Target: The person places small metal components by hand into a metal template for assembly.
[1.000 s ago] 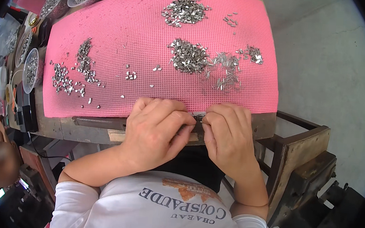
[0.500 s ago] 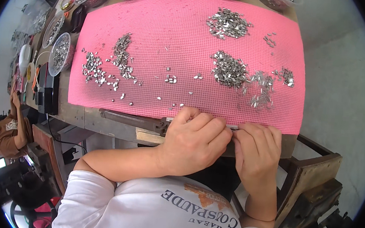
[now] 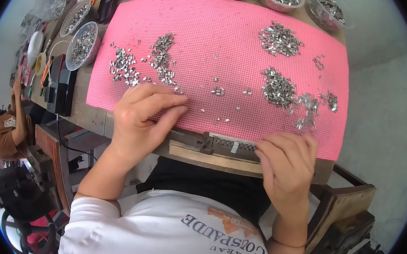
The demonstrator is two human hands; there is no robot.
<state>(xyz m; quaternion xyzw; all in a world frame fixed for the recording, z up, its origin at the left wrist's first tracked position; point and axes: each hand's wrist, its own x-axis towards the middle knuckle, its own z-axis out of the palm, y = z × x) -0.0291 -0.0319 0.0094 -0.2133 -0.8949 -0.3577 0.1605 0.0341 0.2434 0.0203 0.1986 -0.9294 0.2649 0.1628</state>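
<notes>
A dark metal bar-like fixture [image 3: 188, 139] lies along the near edge of the table, with a strip of small metal links [image 3: 238, 145] set in it. A narrow light band crosses that strip. At the strip's right end, my right hand [image 3: 287, 166] has bent fingers and thumb closed on it; the fingertips partly cover the end. My left hand [image 3: 141, 116] is over the mat's near left part, thumb and forefinger stretched rightward with a small gap between them. Just past it lie a left pile of small silver pieces [image 3: 124, 67] and a longer pile [image 3: 162, 51].
The pink textured mat [image 3: 212, 31] also bears an upper right pile [image 3: 280, 38], a middle right pile [image 3: 278, 87] and thin silver pins [image 3: 306, 112]. Tubs of metal pieces, including a clear tub [image 3: 83, 46], line the back and left. A co-worker [image 3: 7, 134] sits far left.
My left hand has let go of the fixture and moved left over the mat, uncovering the link strip. My right hand stays at its right end. The view has shifted slightly.
</notes>
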